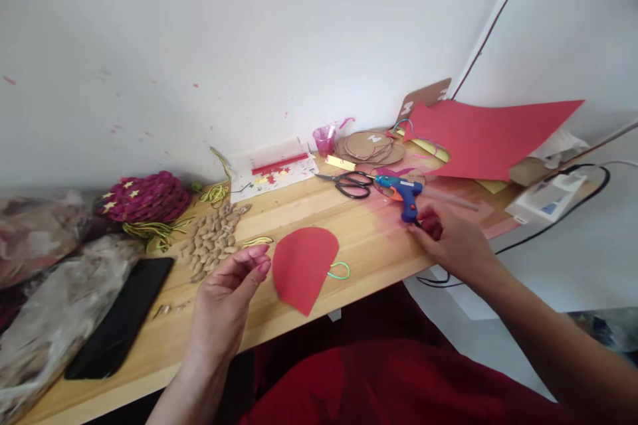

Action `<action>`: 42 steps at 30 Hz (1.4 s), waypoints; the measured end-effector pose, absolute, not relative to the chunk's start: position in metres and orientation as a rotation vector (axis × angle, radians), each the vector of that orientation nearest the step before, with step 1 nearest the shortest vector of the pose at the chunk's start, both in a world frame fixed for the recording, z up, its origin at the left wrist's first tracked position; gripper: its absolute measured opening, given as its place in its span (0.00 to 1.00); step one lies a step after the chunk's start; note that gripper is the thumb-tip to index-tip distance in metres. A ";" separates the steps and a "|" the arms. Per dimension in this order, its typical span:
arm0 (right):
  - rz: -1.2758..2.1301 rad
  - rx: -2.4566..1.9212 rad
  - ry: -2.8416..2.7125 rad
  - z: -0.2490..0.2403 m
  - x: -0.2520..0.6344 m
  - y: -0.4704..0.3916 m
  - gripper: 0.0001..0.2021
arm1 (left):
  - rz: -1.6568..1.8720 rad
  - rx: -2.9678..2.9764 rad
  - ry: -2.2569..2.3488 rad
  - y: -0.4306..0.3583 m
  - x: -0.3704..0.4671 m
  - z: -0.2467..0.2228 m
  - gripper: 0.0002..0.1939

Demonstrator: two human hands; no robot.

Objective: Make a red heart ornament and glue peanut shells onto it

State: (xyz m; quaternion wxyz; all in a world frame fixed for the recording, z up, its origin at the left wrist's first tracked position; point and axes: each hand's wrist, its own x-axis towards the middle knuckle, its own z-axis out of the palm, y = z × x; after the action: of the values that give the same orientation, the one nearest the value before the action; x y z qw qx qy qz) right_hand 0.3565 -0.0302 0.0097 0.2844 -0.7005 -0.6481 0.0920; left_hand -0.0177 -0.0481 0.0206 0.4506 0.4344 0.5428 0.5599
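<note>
I'm holding my left hand (234, 285) raised with thumb and fingertips pinched close together, while my right forearm (538, 325) is reaching forward, my right hand (441, 232) curling its fingers loosely.

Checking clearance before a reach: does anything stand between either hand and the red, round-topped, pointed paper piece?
Nothing visible blocks the left hand, close beside the red paper piece. From the right hand, only the thin green cord loop at the paper's right edge seems in the way.
</note>
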 end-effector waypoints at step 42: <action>1.005 -1.037 -1.599 0.035 0.178 0.071 0.08 | 1.622 1.026 0.874 0.053 0.022 0.019 0.13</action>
State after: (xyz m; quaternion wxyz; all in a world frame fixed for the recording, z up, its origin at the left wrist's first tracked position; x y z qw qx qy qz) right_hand 0.1777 0.0713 0.0352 0.4738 -0.4238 -0.6535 0.4109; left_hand 0.0218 0.0529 0.0192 0.4937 0.4231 0.3603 0.6689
